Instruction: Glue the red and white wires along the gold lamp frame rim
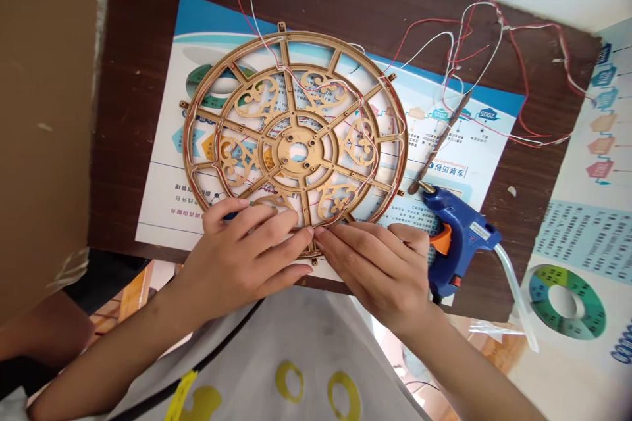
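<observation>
Gold wheel-shaped frame (287, 150) lies flat on a printed sheet (168, 125), which rests on the dark worktop (138, 66); its near rim is under the hands. Left hand (251, 256): fingers bent and slightly apart over the near-left rim, tips narrowing towards the bottom spoke. Right hand (380, 263): fingers bunched, tips narrow at the same rim, just beside the left fingertips. Whether either hand grips a wire there cannot be told; the tips hide it. Red and white wires (563, 46) run along the frame's rings and loop loosely over the far right of the worktop. Blue glue gun (461, 230) sits just beside the right hand, translucent glue stick (513, 296) protruding from its rear; a brown rod (443, 145) lies near its nozzle.
</observation>
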Demonstrator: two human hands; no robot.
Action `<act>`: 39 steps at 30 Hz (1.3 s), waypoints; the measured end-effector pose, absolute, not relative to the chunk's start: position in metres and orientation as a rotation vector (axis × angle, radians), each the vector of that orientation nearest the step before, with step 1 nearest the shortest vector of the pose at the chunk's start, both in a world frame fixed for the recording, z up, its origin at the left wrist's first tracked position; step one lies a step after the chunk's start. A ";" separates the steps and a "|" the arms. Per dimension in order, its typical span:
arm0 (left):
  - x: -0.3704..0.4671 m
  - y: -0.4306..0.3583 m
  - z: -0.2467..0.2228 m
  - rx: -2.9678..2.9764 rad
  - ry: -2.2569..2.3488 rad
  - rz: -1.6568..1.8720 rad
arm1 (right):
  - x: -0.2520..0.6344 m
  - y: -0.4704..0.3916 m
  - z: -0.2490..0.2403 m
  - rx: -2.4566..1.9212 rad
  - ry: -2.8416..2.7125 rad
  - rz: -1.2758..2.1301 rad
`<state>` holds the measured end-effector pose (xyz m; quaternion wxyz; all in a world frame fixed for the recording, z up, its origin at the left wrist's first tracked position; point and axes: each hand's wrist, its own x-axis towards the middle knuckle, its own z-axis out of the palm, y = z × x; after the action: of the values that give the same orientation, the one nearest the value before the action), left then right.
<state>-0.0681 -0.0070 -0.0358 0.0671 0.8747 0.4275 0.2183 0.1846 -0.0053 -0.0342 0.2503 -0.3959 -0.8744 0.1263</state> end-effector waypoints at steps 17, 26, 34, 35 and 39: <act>-0.068 -0.007 -0.036 2.628 1.285 0.691 | 0.166 -0.020 -0.006 -1.508 -1.948 0.894; -0.068 -0.007 -0.038 2.617 1.271 0.696 | 0.192 0.052 0.004 -0.962 -2.689 0.667; -0.067 -0.007 -0.040 2.595 1.282 0.763 | 0.181 0.080 0.010 -0.918 -2.838 0.956; -0.067 -0.007 -0.040 2.597 1.280 0.770 | 0.180 0.081 0.010 -0.924 -2.836 0.983; -0.068 -0.008 -0.042 2.600 1.283 0.772 | 0.179 0.085 0.011 -0.931 -2.848 1.018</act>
<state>-0.0677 -0.0076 -0.0421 0.0704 0.8644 0.4265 0.2568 0.1790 0.0853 0.0112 -0.0112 -0.2943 -0.8999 0.3216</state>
